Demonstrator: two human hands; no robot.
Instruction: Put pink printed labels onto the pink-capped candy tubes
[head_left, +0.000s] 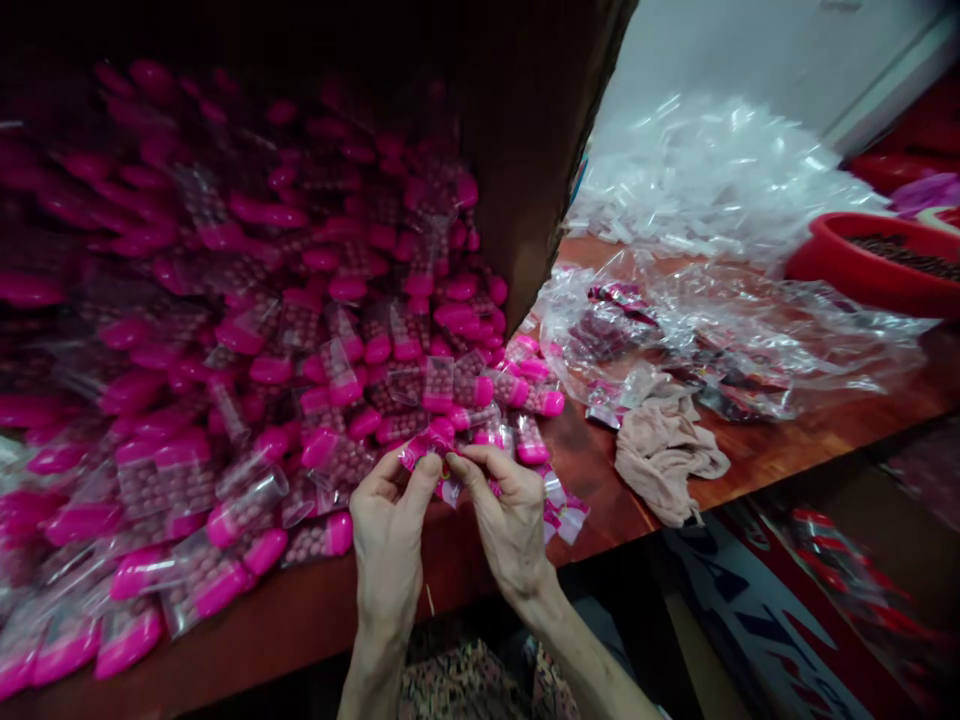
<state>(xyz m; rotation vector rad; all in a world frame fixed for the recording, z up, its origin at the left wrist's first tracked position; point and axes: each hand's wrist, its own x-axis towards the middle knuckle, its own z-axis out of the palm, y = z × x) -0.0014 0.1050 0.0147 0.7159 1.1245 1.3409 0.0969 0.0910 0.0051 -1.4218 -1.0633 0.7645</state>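
Between my two hands is a small pink printed label (pixel 423 446), pinched at the table's front edge. My left hand (pixel 391 515) grips its left part between thumb and fingers. On the other side my right hand (pixel 508 515) pinches the label too, its fingers closed. Just beyond my fingertips lie clear containers with bright pink caps (pixel 439 385), filled with small round beads. More pink-and-white labels (pixel 564 508) rest on the wood beside my right hand. My fingers hide part of the label.
A large heap of pink-capped containers (pixel 187 480) spreads left into a dark cardboard box (pixel 525 150). To the right are a crumpled beige cloth (pixel 667 450), a clear plastic bag (pixel 750 340) of labels, a pile of clear plastic pieces (pixel 697 180) and a red bowl (pixel 847 262) of small dark pieces.
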